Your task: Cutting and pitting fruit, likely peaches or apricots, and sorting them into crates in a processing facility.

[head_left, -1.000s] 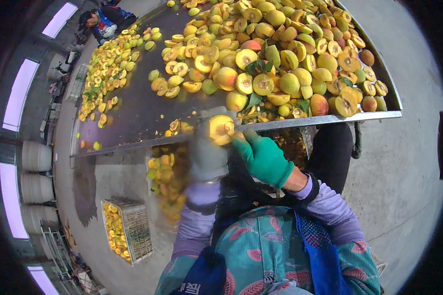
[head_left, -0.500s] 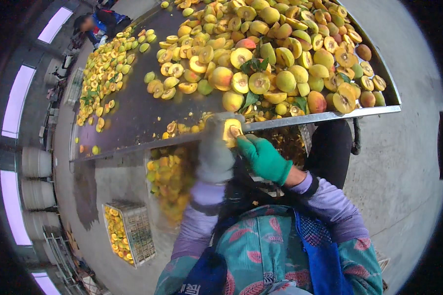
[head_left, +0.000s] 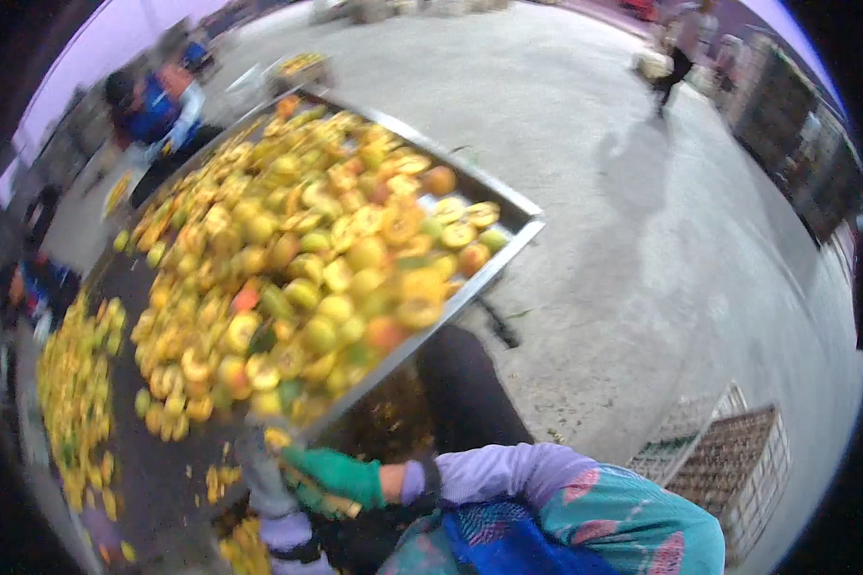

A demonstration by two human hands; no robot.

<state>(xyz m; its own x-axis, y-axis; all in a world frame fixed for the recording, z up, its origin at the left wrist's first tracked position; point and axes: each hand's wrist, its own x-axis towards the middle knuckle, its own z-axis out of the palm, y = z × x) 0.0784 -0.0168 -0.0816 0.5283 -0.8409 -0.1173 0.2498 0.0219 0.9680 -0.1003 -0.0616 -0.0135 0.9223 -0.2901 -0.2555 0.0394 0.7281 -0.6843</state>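
My left hand (head_left: pixel 267 474), in a grey glove, is at the near edge of the table and blurred by motion. At its fingertips is a yellow peach piece (head_left: pixel 277 438), also smeared. Close against it, my right hand (head_left: pixel 331 477) in a green glove is closed around a slim tool with a light, wood-coloured handle (head_left: pixel 334 498); the tool's working end cannot be made out. Just beyond both hands, halved and whole peaches (head_left: pixel 316 333) lie heaped on the metal-rimmed table (head_left: pixel 136 479).
Another peach pile (head_left: pixel 72 412) lies along the table's left side. A person (head_left: pixel 153 120) sits at the far left corner, a second person (head_left: pixel 38 287) nearer. Crates (head_left: pixel 729 470) stand at right on the concrete floor (head_left: pixel 585 287). Someone walks (head_left: pixel 686 48) far off. Below the table is a container of peaches (head_left: pixel 244 548).
My view has swung right and up, bringing the open floor, crates and a walking person into sight. Both hands now appear lower left, still together; the tool handle shows more plainly.
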